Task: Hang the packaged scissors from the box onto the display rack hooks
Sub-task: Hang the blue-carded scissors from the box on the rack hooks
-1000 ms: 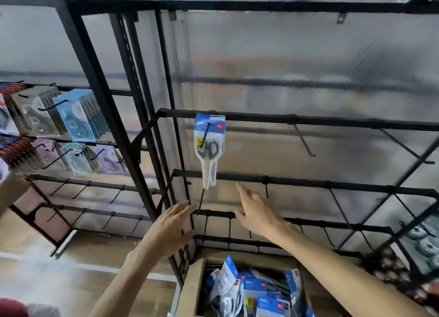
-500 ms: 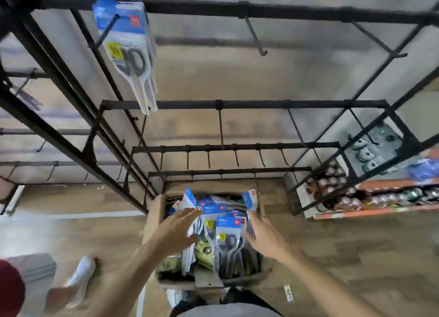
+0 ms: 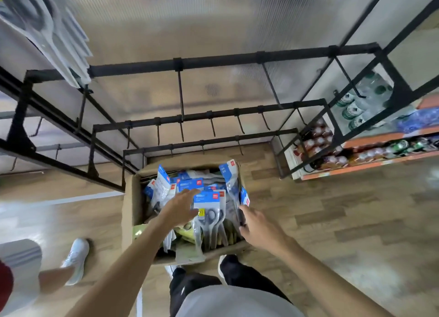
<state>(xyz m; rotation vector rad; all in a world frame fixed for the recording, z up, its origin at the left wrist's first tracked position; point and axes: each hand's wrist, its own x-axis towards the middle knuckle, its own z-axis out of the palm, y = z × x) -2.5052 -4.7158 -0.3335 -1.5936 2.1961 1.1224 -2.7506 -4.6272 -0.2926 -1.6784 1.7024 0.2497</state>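
A cardboard box [image 3: 129, 212] on the floor holds several blue-topped packaged scissors. One pack with a yellow tag [image 3: 210, 216] stands at the middle front. My left hand [image 3: 180, 207] reaches over the packs with fingers stretched, the thumb beside that tagged pack. My right hand [image 3: 257, 225] is at the box's right side, fingertips against a tall upright pack [image 3: 231, 179]; whether it grips the pack is unclear. Hung scissors packs [image 3: 54, 39] show blurred at the top left on the black display rack [image 3: 213, 61], whose empty hooks [image 3: 180, 96] point forward above the box.
Another person's white shoe [image 3: 76, 259] and leg stand left of the box. A low shelf with bottles and cans [image 3: 356, 155] sits at the right. My own legs [image 3: 197, 286] are right behind the box. Wood-pattern floor surrounds it.
The view has tilted from the rack down to the box. Both hands dropped from the hooks into the box and now lie on the packs.
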